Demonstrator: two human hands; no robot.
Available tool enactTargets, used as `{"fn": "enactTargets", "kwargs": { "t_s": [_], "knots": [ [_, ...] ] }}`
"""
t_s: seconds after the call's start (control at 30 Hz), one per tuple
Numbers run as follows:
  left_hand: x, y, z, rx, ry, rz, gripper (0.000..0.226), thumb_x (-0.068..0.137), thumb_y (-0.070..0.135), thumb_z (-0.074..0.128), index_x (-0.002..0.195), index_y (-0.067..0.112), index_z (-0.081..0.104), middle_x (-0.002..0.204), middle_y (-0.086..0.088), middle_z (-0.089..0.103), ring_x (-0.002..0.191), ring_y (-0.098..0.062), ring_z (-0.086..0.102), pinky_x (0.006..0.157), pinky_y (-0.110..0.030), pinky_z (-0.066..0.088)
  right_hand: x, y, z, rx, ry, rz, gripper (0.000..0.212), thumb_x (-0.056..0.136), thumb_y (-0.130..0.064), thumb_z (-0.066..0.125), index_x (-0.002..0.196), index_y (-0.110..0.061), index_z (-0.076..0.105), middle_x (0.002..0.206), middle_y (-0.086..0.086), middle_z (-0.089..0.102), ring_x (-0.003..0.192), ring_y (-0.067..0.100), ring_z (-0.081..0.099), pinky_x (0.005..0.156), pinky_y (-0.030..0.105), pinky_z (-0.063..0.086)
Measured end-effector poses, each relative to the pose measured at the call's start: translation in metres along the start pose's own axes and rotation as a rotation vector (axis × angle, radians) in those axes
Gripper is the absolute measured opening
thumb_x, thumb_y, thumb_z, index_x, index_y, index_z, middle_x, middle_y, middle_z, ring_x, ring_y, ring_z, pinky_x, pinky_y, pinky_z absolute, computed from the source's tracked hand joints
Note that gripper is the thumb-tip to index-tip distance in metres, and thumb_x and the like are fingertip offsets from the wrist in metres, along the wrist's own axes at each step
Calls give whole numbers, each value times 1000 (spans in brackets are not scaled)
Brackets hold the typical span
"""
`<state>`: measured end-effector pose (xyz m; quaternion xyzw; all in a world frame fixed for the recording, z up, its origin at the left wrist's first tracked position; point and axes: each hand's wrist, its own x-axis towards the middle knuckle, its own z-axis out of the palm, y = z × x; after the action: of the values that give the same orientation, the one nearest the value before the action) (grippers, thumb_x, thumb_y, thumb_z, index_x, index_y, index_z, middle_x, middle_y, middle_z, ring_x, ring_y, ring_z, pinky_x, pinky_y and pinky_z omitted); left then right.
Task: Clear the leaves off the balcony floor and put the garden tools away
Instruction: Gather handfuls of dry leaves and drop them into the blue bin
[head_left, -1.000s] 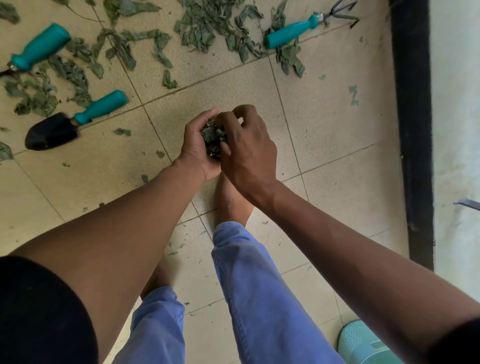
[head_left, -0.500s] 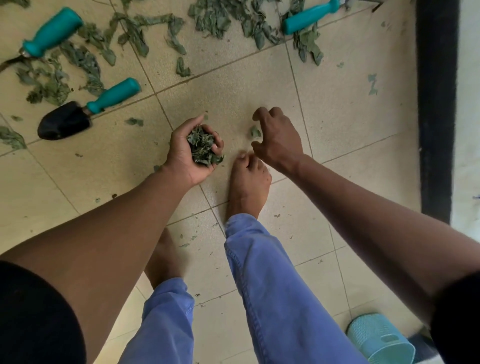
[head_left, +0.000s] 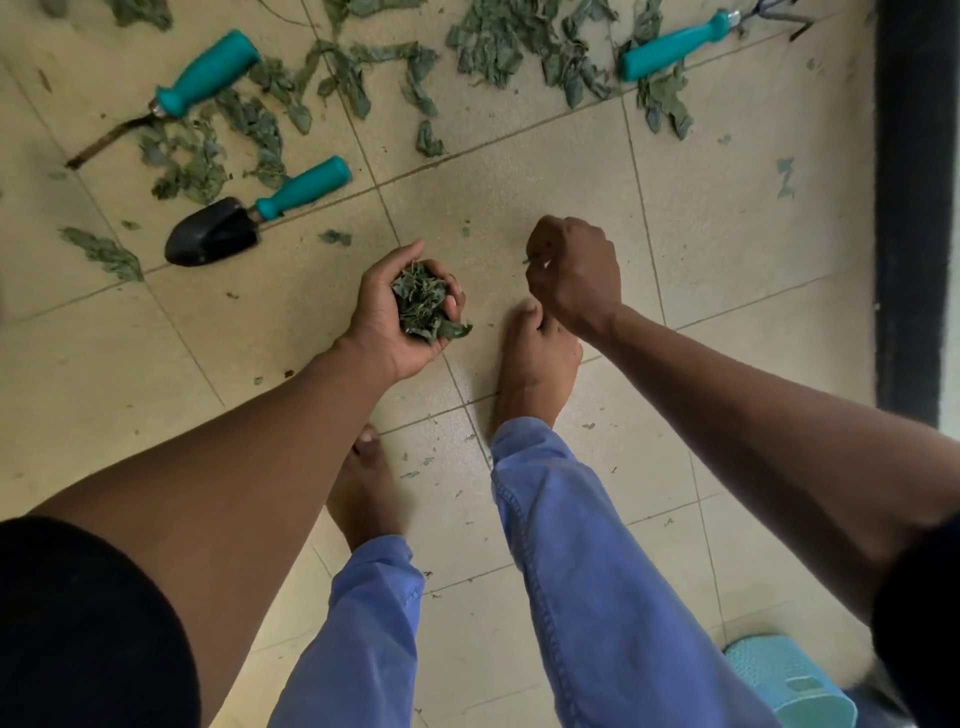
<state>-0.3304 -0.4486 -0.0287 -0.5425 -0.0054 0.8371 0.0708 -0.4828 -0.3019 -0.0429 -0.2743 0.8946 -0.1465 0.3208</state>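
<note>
left hand (head_left: 400, 317): palm up, fingers cupped around a clump of leaves (head_left: 422, 306) that fills the hollow of the palm and spills a little over its lower edge.
right hand (head_left: 576, 273): back to the camera, fingers curled under, fingertips pinching a small thin scrap; what it is cannot be told.
hands: level with each other, apart, above the tiled floor (head_left: 519, 187) and just ahead of a bare foot (head_left: 535, 358).
loose leaves (head_left: 498, 47): strewn along the top of the floor, well beyond both hands.
trowel (head_left: 249, 215): flat, black blade lower left, teal handle upper right.
weeder (head_left: 171, 98): same slant, handle upper right.
hand rake (head_left: 685, 41): top right, tines toward the right edge.
basket (head_left: 789, 680): teal, bottom right corner.
</note>
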Motion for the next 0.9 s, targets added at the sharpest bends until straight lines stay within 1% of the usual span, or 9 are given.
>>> {"fn": "enactTargets", "kwargs": {
  "t_s": [0.2,0.27,0.4,0.57,0.63,0.7,0.77,0.83,0.9],
  "knots": [
    [-45,5,6,31,-22,56,23,91,38,67,90,15,66,94,-3,63,85,-19,65,73,-29,54,-64,-114,-41,334,156,-277,11,78,-11,64,87,-17,68,81,-3,67,69,15,61,64,37,52],
    [-62,4,7,83,-62,48,29,88,43,68,95,14,68,97,-6,66,95,-22,66,85,-34,50,-86,-140,-42,228,54,-304,10,84,-14,63,91,-17,69,85,0,65,74,18,60,64,38,50],
    [-88,5,2,81,-40,29,30,88,46,69,85,17,64,88,-4,60,87,-23,64,84,-34,51,-111,-163,-28,-146,39,-382,9,82,-18,64,88,-19,70,89,0,62,81,21,56,64,28,31],
    [-101,4,-29,75,33,105,31,90,45,69,82,15,64,79,-3,58,83,-23,62,86,-34,51,-133,-180,-11,-80,-68,-490,27,86,-20,48,93,-10,72,96,10,59,84,26,50,71,42,48],
    [-102,5,-45,-17,33,109,29,87,43,73,80,18,62,81,-2,53,80,-21,56,80,-29,44,-141,-184,-17,73,21,-463,26,88,-17,51,100,-9,72,98,10,61,86,24,52,80,32,49],
    [-103,6,-61,-92,68,107,29,89,39,71,71,19,61,78,-2,52,70,-16,55,64,-20,40,-140,-184,-26,95,105,-358,24,85,-10,58,104,-12,73,101,6,65,87,9,45,97,0,29],
    [-106,9,-73,-133,77,92,32,91,37,67,67,18,59,75,-1,51,64,-12,52,43,-13,35,-122,-168,-19,-8,43,-210,34,88,-4,59,117,-19,71,116,0,65,89,-2,39,84,-14,6],
    [-107,11,-87,-157,79,84,32,91,37,66,67,18,57,73,-2,51,63,-11,51,37,-13,33,-96,-141,10,-105,-84,-124,39,92,-5,55,125,-22,65,124,-2,61,105,8,55,86,-8,24],
    [-103,13,-101,-164,86,83,31,91,37,66,68,18,55,73,-2,51,63,-11,50,37,-13,33,-70,-123,43,-86,-128,-97,37,89,-6,58,123,-19,66,121,5,63,106,28,64,91,28,50]
  ]
}}
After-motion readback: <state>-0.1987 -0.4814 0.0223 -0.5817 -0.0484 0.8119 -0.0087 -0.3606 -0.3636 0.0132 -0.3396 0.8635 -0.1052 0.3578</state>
